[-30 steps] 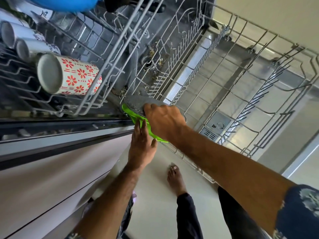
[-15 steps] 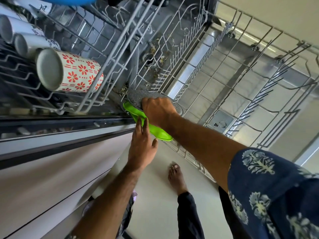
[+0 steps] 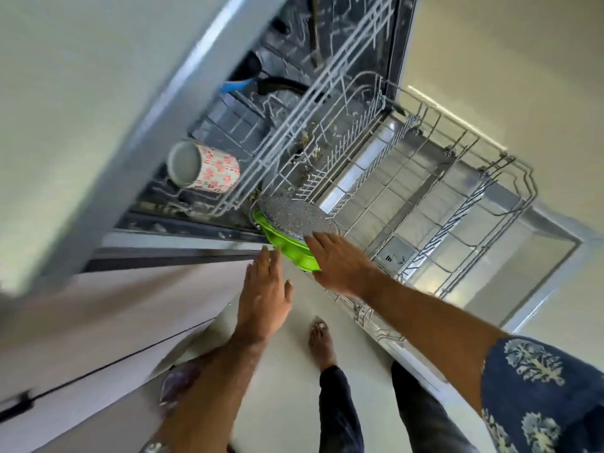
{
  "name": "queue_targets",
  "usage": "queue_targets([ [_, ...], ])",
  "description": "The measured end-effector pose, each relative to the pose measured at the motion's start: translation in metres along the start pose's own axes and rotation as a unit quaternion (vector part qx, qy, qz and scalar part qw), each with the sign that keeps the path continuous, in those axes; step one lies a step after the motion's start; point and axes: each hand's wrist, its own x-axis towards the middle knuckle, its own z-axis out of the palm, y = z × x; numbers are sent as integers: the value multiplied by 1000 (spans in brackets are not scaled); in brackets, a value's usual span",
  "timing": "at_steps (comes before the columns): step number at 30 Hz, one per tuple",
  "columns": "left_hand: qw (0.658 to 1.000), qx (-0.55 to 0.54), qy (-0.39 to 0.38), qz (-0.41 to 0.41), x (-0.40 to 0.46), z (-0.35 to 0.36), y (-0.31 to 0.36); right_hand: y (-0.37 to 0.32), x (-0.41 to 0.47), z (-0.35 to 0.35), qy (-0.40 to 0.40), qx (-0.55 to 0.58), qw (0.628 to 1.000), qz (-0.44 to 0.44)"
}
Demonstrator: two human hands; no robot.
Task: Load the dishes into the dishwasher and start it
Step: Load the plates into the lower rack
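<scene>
The fingers point(image 3: 318, 245) of the right hand point(image 3: 340, 261) are seen spread and flat, laid against the near edge of a grey speckled plate point(image 3: 295, 217); nothing is clamped between them. The fingers point(image 3: 266, 256) of the left hand point(image 3: 263, 294) are likewise extended and held loosely together, their tips just beside a bright green dish point(image 3: 287, 246), though contact cannot be told because of blur. The grey plate is stood tilted at the near corner of the lower rack point(image 3: 457, 204), with the green dish right behind it, the two touching. The lower rack is drawn out over the open dishwasher door point(image 3: 523, 256) and is otherwise bare wire. Above and to the left, a flower-patterned mug point(image 3: 204, 168) is lain on its side in the upper rack point(image 3: 261, 152), its mouth turned toward the camera. A blue item point(image 3: 237, 86) and a dark handle point(image 3: 284, 85) are glimpsed deeper in that rack. A blue patterned sleeve point(image 3: 539, 393) is seen on the right arm, and a bare foot point(image 3: 322, 343) is planted on the floor point(image 3: 281, 371) below.
</scene>
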Motion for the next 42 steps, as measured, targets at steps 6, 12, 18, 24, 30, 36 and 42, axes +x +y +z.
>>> queue_targets([
  [6, 997, 75, 18, 16, -108, -90, 31, -70, -90, -69, -27, -80, 995, -45],
  [12, 998, 9, 30, -54, -234, -158, 16, -162, -162, -130, -8, -156, 980, -127],
  [18, 983, -29, 99, -154, -359, -187, -51, -285, -176, -147, 44, -223, 945, -237],
  [24, 933, -73, 198, -293, -504, -188, -148, -457, -172, -130, 39, -235, 904, -355],
  [30, 876, -92, 211, -424, -627, -175, -224, -595, -176, -89, 13, -235, 865, -442],
  [36, 828, -132, 203, -506, -693, -143, -262, -702, -185, -41, -21, -257, 799, -543],
  [42, 797, -190, 190, -541, -704, -111, -298, -803, -133, 3, -77, -259, 796, -542],
])
